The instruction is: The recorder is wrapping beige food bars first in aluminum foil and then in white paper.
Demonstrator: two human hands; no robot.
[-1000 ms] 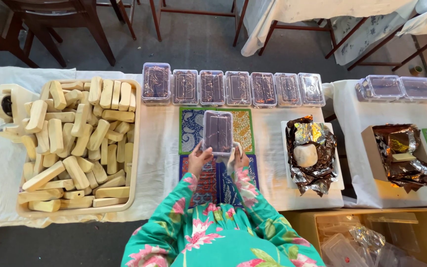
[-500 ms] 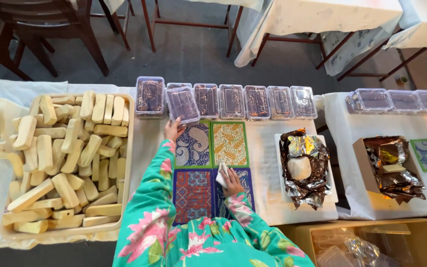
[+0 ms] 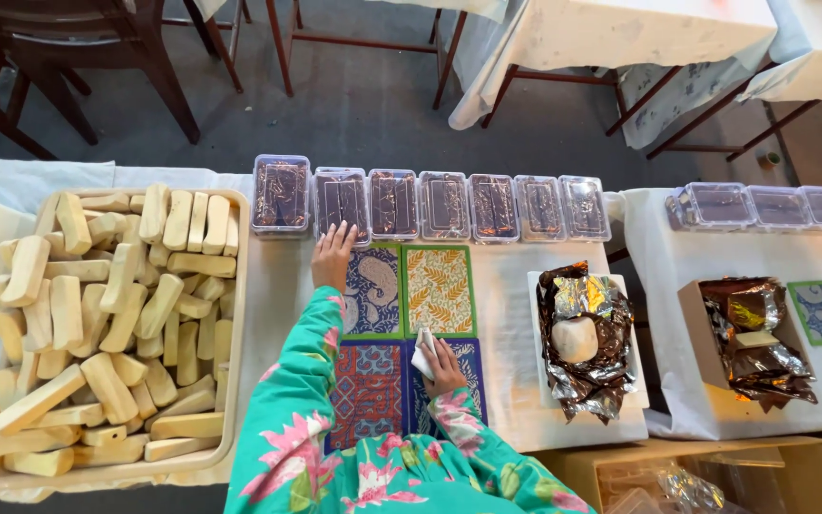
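While a person in a turquoise floral sleeve leans over a white-clothed table [image 3: 563, 419], the left hand [image 3: 333, 255] stretches forward, fingers spread flat and holding nothing, its fingertips touching the near edge of the second clear lidded box [image 3: 342, 203] in a row of seven. That row of boxes [image 3: 444, 205], each with a dark filling, runs along the far edge of four patterned tiles [image 3: 438, 289] lying in a square before the person. The right hand [image 3: 441, 360] rests on the near right tile, fingers curled around a small white cloth [image 3: 422, 354]. Left of the tiles sits a big tray [image 3: 238, 314] heaped with pale bars [image 3: 107, 314]. Right of the tiles, crumpled brown foil [image 3: 582, 338] lies open around a white lump [image 3: 577, 339]. Farther right, a small box [image 3: 694, 324] holds more foil, with more lidded boxes [image 3: 768, 205] beyond it.
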